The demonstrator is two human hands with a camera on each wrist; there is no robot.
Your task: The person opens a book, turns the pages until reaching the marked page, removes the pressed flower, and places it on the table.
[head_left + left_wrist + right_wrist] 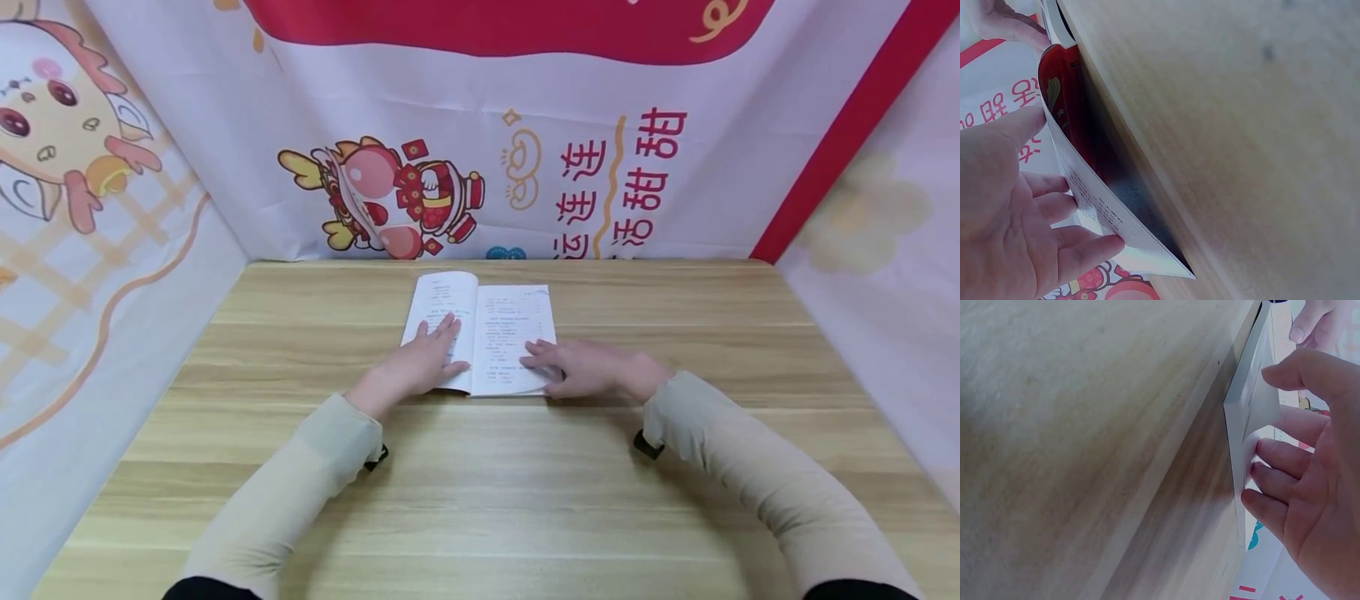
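An opened book [504, 333] lies on a table [510, 492] beneath two hands: the left hand [426, 360], fingers spread, rests on one page; the right hand [588, 367], fingers loosely extended, touches the other.

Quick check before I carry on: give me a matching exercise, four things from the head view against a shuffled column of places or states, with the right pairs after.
Things:
1. book
2. left hand
3. table
4. right hand

Places or states:
A. wood-grained
B. at the right page's outer edge
C. open, with printed pages showing
D. on the left page

Pairs: 1-C, 2-D, 3-A, 4-B
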